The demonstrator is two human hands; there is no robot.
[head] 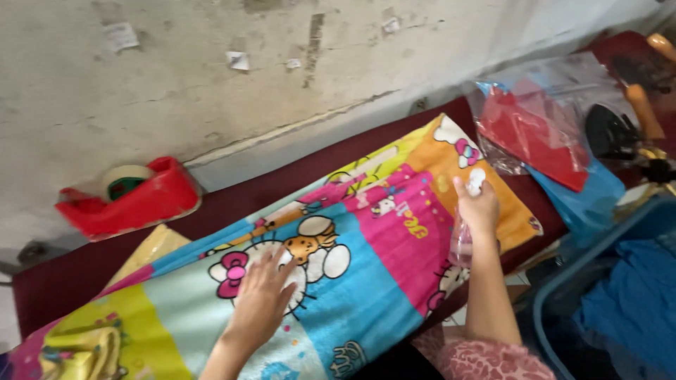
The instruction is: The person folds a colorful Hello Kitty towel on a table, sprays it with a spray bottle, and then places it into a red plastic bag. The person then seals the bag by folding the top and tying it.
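Fingers (280,271) of left hand (262,304) spread flat on cartoon cloth (366,267) | right hand (477,207) grips spray bottle (463,239) | dark red surface (232,200) | cracked wall (211,77)

cloth (366,260): bottom-left end runs off frame
bottle (462,239): mostly hidden by right hand (479,207), kinda blurry
iron (620,127): cut by right edge, behind plastic bags (542,119)

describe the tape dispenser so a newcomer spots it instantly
Start at the stained wall along the top, then drop to the dark red surface at its foot, far left. The tape dispenser sits there: a solid bright red block holding a pale roll, unlike the patterned cloth.
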